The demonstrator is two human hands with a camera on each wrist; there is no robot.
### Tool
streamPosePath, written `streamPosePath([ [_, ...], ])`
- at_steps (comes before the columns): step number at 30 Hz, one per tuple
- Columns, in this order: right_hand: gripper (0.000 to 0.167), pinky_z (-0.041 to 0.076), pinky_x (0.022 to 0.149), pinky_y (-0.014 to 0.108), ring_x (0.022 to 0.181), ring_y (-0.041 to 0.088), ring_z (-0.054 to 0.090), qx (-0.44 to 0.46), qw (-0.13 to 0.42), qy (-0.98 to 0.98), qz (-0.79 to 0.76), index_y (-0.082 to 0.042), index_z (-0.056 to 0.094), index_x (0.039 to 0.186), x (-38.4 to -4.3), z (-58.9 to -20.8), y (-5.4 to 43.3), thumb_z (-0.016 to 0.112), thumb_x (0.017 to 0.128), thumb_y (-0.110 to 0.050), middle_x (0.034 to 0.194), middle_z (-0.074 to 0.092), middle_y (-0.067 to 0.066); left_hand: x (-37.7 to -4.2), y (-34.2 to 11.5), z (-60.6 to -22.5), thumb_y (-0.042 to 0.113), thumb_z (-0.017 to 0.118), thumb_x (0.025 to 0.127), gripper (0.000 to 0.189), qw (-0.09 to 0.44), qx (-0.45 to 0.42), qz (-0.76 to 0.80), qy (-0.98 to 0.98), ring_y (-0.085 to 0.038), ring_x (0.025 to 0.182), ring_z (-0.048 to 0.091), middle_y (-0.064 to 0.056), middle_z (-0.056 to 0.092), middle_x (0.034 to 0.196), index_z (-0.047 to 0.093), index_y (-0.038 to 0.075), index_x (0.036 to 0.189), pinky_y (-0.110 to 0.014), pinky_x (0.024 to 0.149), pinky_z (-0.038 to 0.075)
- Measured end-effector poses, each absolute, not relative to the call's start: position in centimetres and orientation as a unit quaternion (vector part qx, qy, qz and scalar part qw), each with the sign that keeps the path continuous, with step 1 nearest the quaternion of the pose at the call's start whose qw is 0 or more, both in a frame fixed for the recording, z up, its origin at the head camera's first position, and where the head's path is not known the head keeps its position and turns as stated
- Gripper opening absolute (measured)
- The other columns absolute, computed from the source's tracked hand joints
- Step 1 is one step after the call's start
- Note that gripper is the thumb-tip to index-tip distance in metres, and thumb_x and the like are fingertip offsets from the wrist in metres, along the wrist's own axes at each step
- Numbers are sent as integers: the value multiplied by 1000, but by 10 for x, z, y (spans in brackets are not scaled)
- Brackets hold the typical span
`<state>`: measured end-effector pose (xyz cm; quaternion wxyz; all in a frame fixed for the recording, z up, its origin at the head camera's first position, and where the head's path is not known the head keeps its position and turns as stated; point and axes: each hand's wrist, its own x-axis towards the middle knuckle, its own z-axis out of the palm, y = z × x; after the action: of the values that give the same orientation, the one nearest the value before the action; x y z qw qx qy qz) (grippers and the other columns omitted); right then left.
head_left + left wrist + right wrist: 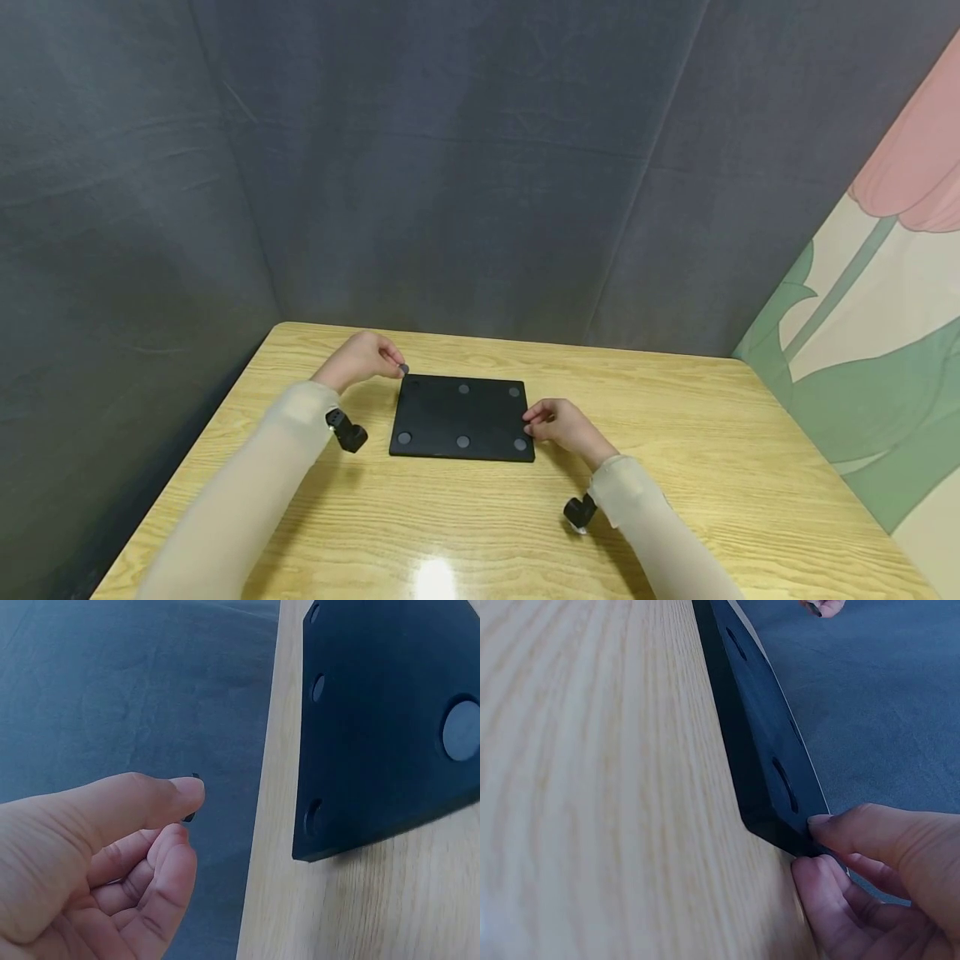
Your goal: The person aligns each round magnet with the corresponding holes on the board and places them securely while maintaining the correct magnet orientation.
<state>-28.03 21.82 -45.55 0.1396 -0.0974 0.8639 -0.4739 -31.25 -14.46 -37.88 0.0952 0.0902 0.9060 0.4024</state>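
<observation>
A flat black board (459, 417) lies on the table, with round recesses along its far and near edges. Grey discs (462, 442) sit in several of them; the far-left recess (313, 817) holds none. Above that corner, my left hand (365, 360) pinches a small dark grey disc (404, 369) between thumb and fingertips. In the left wrist view only the thin edge of this disc (194, 798) shows past the thumb. My right hand (558, 426) grips the board's right edge, thumb on the top face and fingers against the side (829, 889).
The light wood table (480, 525) extends around the board on every side. A dark grey curtain (450, 183) hangs behind its far edge. At right stands a wall with a painted flower (885, 350). Small black cameras (347, 430) are strapped to both wrists.
</observation>
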Motion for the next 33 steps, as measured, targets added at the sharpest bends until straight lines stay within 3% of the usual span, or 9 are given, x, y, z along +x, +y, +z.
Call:
streamPosePath([
  [16, 17, 50, 67, 25, 77, 12, 62, -91, 134, 868, -469, 6, 64, 101, -280, -457, 217, 62, 84, 7, 86, 60, 10, -319, -134, -384, 11, 77, 81, 13, 101, 75, 408, 904, -18, 82, 59, -6, 71, 94, 71, 6, 91, -36, 83, 47],
  [33, 17, 49, 66, 26, 77, 13, 61, -84, 136, 867, -472, 6, 63, 102, -277, -454, 216, 62, 85, 7, 87, 61, 10, -326, -129, -396, 11, 78, 79, 14, 89, 66, 402, 909, -19, 79, 54, -7, 68, 90, 71, 4, 90, -29, 72, 45],
])
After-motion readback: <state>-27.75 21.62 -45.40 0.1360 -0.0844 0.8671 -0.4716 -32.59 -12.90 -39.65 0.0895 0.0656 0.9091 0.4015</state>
